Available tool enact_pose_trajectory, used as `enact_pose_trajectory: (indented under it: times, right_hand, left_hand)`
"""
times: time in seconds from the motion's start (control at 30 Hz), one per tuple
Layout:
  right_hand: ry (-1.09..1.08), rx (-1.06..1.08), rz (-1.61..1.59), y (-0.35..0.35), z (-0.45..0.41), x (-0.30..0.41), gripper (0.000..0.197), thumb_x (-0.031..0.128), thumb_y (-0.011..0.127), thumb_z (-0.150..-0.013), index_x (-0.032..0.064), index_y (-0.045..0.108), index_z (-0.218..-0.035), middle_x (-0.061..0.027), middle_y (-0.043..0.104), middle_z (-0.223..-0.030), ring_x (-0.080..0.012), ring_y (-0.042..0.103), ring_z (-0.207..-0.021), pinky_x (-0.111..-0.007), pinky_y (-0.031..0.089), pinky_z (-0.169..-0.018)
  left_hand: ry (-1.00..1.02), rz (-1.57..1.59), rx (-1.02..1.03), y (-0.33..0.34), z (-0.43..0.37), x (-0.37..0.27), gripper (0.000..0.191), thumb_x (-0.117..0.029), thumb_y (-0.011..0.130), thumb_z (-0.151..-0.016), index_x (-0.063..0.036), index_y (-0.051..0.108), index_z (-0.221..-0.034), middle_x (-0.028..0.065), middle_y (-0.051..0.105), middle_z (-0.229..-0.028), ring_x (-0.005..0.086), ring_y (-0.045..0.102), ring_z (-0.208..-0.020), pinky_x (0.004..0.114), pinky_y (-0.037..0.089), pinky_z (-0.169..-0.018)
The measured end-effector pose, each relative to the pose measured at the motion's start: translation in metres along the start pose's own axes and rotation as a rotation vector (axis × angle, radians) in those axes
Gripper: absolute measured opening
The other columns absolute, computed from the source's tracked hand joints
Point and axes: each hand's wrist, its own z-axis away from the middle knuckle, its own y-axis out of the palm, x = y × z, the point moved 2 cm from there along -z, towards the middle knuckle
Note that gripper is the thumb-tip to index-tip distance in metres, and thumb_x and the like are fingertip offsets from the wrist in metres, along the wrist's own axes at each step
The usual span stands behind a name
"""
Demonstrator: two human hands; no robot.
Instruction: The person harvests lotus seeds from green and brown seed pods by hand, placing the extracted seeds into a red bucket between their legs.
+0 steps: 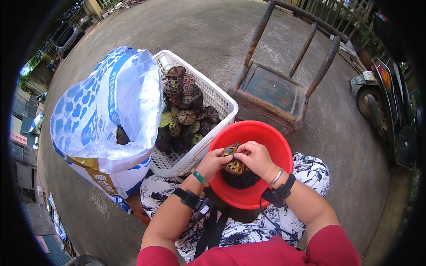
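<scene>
A brown, dried lotus seed pod (235, 166) with many holes is held over a red plastic basin (266, 133). My left hand (213, 163) grips the pod from its left side, thumb across its face. With bent fingertips, my right hand (255, 159) pinches at the pod's upper right; whether a seed is between those fingers is hidden. One dark seed (229, 151) shows in a hole near my left thumb, while several other holes look empty. Dark lotus seeds (241, 181) are heaped in the bottom of the basin, below the pod.
Left of the basin, a white plastic crate (213, 89) holds many lotus pods (186, 117). An open white-and-blue woven sack (90, 99) stands beside it, with a pod inside. A worn wooden chair (273, 89) stands beyond the basin. A motorbike (382, 99) is at far right.
</scene>
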Motion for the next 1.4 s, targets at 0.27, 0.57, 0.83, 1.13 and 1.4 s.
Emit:
enact_pose_trajectory:
  times: [0.27,0.57,0.83,1.13,1.4]
  right_hand:
    - [0.257,0.132,-0.309,-0.002,-0.005,-0.021,0.012,0.007,0.061,-0.074,0.0001,0.062,-0.083,-0.0085,0.061,-0.075,-0.0211,0.062,-0.068,-0.03,0.051,-0.064]
    - [0.454,0.262,-0.249,-0.002,0.0,-0.018,0.025,0.023,0.055,-0.086,-0.0005,0.061,-0.083,-0.0127,0.062,-0.073,-0.0184,0.062,-0.068,-0.032,0.05,-0.058]
    - [0.246,0.32,-0.09,-0.004,0.002,-0.017,0.037,0.035,0.053,-0.09,0.0021,0.062,-0.075,-0.0106,0.062,-0.066,-0.022,0.06,-0.06,-0.035,0.047,-0.059]
    - [0.572,0.401,-0.552,0.003,0.003,-0.017,0.025,0.025,0.053,-0.089,0.0014,0.058,-0.09,-0.0057,0.059,-0.08,-0.0129,0.059,-0.066,-0.024,0.049,-0.051]
    - [0.247,0.38,0.02,0.005,0.007,-0.001,0.038,0.042,0.06,-0.086,0.005,0.058,-0.076,-0.006,0.06,-0.063,-0.0131,0.06,-0.059,-0.026,0.047,-0.052]
  left_hand:
    - [0.121,-0.062,-0.133,0.001,-0.003,-0.004,0.033,-0.001,0.059,-0.084,-0.0025,0.052,-0.116,0.0061,0.059,-0.111,0.015,0.056,-0.102,0.03,0.043,-0.091]
    - [0.09,-0.184,-0.123,-0.001,-0.002,-0.002,0.036,0.0,0.057,-0.083,-0.003,0.054,-0.118,0.0048,0.06,-0.109,0.014,0.056,-0.099,0.029,0.043,-0.09]
    - [-0.111,-0.142,0.065,-0.004,0.006,-0.005,0.028,-0.003,0.056,-0.086,-0.001,0.057,-0.115,0.0048,0.062,-0.107,0.0152,0.059,-0.096,0.03,0.046,-0.089]
    - [0.102,-0.143,-0.133,-0.004,-0.001,-0.002,0.035,-0.007,0.066,-0.082,-0.0028,0.057,-0.115,0.0043,0.063,-0.103,0.0128,0.06,-0.09,0.027,0.048,-0.078]
    - [0.038,-0.039,0.006,0.003,0.003,0.002,0.021,-0.014,0.06,-0.089,-0.0057,0.061,-0.108,0.0011,0.064,-0.096,0.0086,0.06,-0.085,0.022,0.048,-0.074]
